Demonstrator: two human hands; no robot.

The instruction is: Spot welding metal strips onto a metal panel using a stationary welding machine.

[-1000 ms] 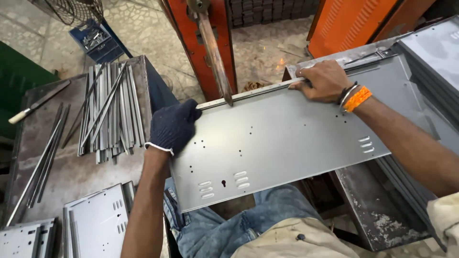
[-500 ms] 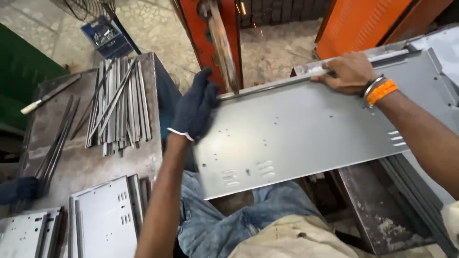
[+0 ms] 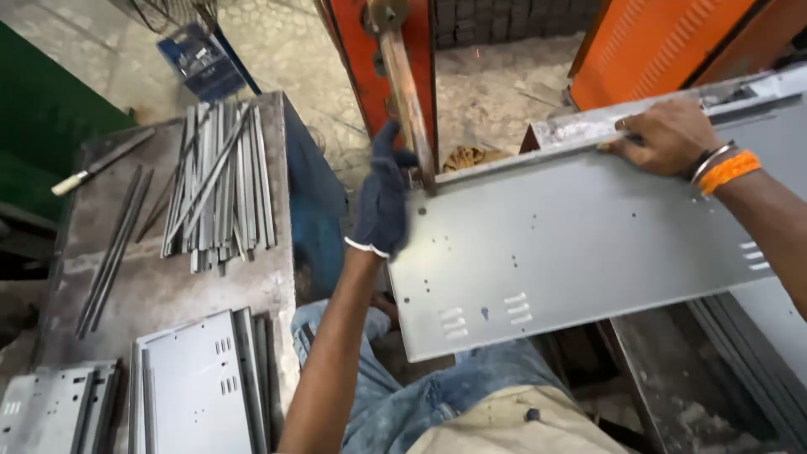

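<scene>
Grey sheet-metal panel point(image 3: 572, 252), punched with holes and slots, lies tilted across my lap, between an orange machine post point(image 3: 382, 67) and stacked panels at right. My left hand point(image 3: 382, 202), in a dark glove, closes its grip on the panel's far left corner, just beside a rusty bar point(image 3: 408, 101). My right hand point(image 3: 664, 134), bare with an orange wristband, clamps the far edge. Metal strips point(image 3: 218, 176) lie on the left counter point(image 3: 160, 286).
</scene>
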